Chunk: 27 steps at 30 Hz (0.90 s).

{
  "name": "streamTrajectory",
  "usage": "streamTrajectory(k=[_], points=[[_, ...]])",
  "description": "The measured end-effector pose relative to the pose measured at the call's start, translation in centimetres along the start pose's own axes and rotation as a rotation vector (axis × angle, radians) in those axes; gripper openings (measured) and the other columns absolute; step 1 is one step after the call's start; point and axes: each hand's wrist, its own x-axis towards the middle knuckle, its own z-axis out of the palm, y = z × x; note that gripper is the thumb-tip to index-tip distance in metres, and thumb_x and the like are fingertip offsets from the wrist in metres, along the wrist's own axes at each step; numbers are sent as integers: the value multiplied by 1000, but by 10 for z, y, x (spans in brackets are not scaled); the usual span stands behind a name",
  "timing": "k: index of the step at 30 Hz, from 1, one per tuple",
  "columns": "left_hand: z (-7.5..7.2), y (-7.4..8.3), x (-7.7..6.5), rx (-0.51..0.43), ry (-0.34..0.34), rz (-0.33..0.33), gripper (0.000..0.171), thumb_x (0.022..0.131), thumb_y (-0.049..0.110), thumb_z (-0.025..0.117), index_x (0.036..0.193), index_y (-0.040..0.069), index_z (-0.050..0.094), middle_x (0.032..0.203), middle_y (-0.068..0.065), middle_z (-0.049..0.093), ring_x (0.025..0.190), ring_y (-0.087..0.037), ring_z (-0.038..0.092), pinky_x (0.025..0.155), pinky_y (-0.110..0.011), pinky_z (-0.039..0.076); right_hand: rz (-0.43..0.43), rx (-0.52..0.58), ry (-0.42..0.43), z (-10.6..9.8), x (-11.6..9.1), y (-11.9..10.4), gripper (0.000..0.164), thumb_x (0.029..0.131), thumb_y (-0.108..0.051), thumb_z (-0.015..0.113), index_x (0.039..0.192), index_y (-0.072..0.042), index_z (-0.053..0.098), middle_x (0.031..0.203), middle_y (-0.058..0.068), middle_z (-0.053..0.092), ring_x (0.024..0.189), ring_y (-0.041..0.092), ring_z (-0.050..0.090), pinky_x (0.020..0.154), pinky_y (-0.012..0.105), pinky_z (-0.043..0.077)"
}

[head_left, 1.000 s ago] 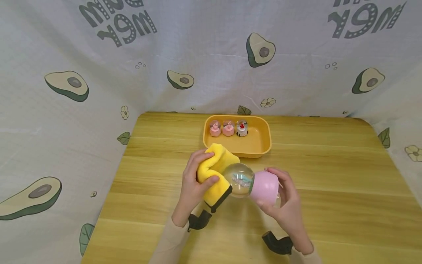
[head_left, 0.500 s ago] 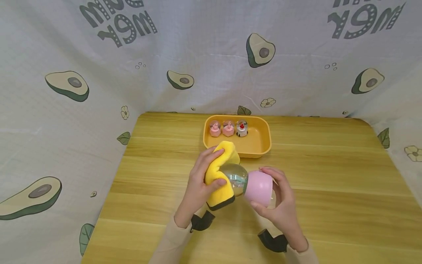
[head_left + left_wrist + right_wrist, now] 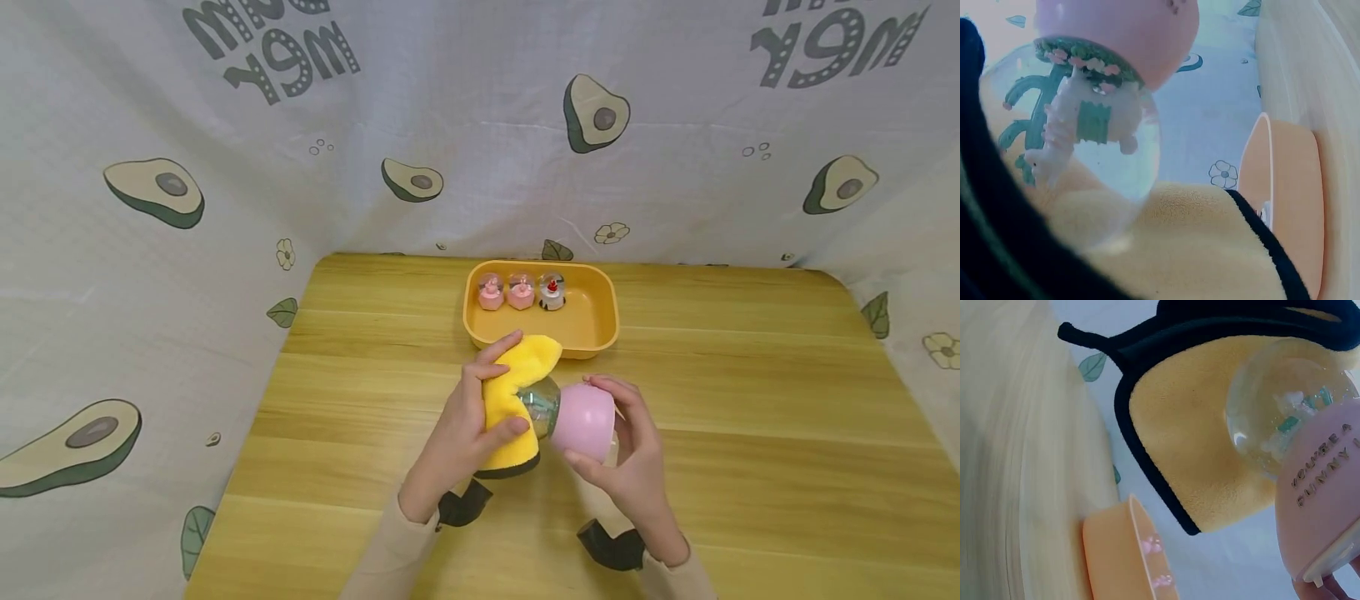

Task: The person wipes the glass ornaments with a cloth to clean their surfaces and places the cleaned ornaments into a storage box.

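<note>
A snow globe with a pink base [image 3: 583,422] lies on its side in the air, its glass ball [image 3: 1100,156] toward the left. Inside the ball, the left wrist view shows a white llama figure and a green cactus. My right hand [image 3: 628,454] grips the pink base, which bears raised lettering in the right wrist view. My left hand [image 3: 467,421] holds a yellow cloth [image 3: 517,400] with dark edging, wrapped around the ball's left end. The cloth hides most of the ball in the head view.
Beyond the hands stands a yellow tray [image 3: 592,329] near the table's back edge. In its left part are three small globes [image 3: 522,292], two pink and one white with red. The wooden table [image 3: 750,417] meets a hanging avocado-print sheet [image 3: 495,108] behind.
My left hand and the cloth have moved right, covering more of the glass ball. The right hand with the snow globe has shifted slightly left.
</note>
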Motion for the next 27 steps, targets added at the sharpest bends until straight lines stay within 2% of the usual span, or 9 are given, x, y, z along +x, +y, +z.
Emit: streamTrajectory(k=[2,7,14,20,24,27], points=[[-2,0,-1,14,-23,-15,65,92,61,44,122,3,34,151,-10,30,134,-28,36,104,-39,35,9,17,5,0,0,0,76,57,16,80,124,19,44,126,17,50,116,27,47,95,26,44],[-11,-4,-5,-30,-86,-27,64,94,57,46,135,8,46,154,-10,22,138,-29,27,105,-49,31,58,75,31,-1,-1,-1,74,58,21,73,126,17,44,126,17,51,114,26,49,87,25,48],[-17,-9,-8,-7,-169,-17,66,95,55,46,148,18,35,154,-7,25,134,-28,33,99,-46,38,185,54,52,-3,-2,-6,72,60,23,66,127,16,43,127,13,52,114,23,49,85,25,49],[-15,-11,-9,25,-164,-33,72,91,60,47,150,24,26,154,-4,26,134,-26,32,100,-47,37,261,39,61,-2,-1,-9,71,61,21,65,128,15,42,127,11,51,113,22,48,83,26,50],[-12,-9,-9,16,-153,-57,76,87,65,50,147,26,25,155,-3,24,133,-26,35,97,-46,39,249,54,59,0,1,-9,70,62,19,65,129,7,48,127,12,51,112,24,48,81,26,51],[-9,-8,-9,14,-141,-79,79,84,68,52,146,26,27,154,-2,22,130,-25,37,94,-46,42,261,50,44,1,1,-9,70,63,18,65,130,7,46,128,12,50,112,24,48,81,26,51]])
